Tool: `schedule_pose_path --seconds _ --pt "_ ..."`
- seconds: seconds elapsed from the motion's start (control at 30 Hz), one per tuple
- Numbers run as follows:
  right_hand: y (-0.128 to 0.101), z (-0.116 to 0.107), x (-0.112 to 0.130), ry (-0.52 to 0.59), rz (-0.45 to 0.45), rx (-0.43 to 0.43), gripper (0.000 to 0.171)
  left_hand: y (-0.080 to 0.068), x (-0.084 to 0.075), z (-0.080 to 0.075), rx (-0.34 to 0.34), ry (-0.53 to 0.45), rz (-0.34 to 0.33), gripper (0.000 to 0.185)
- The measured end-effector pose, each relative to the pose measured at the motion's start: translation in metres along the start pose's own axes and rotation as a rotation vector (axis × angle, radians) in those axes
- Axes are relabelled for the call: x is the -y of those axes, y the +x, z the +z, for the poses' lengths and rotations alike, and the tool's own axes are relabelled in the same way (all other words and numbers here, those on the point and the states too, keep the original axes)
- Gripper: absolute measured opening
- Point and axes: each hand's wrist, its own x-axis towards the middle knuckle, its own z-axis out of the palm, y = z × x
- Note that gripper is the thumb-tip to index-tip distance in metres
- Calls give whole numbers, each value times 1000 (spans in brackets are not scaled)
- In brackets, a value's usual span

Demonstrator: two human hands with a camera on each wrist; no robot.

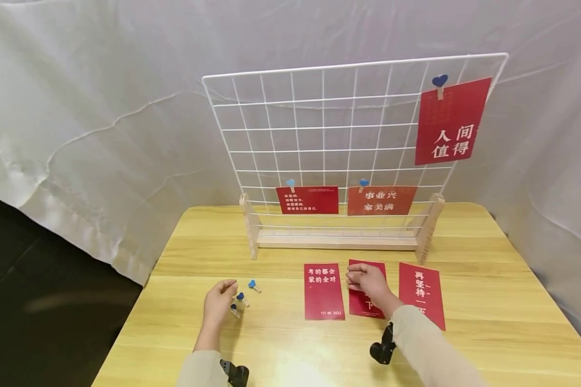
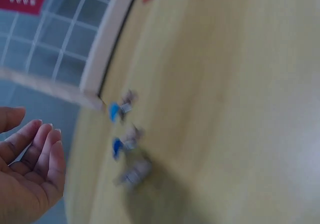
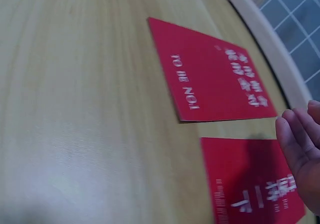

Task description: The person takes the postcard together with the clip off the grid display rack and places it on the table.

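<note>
left hand (image 1: 218, 302) — relaxed, loosely curled | right hand (image 1: 372, 282) — relaxed, only slightly bent

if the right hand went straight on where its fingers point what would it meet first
Probably the red "TO BE NO.1" card, though the right hand might pass above it; its height is unclear.
</note>
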Motion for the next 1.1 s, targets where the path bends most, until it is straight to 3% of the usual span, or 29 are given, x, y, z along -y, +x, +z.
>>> schedule_pose_path --seconds 0.1,0.27,0.63,0.8,0.97,1.0,1.1 --pt "-1 -5 9 28 -17 6 30 3 -18 6 44 -39 28 45" --pt "-5 -14 28 46 -57 20 29 -1 -73 11 94 -49 27 32" --pt "-9 -41 68 -24 -188 44 34 18 -135 41 166 -77 158 26" --pt "-6 -52 84 -17 -241 17 36 24 -162 58 260 -123 188 28" --pt "-4 -63 99 -7 -258 5 39 27 -196 68 337 -113 273 30" --pt "19 -76 80 40 -286 34 37 28 -203 69 347 -111 292 30" --pt "20 -86 86 54 -341 37 39 30 -223 74 368 -83 351 29"
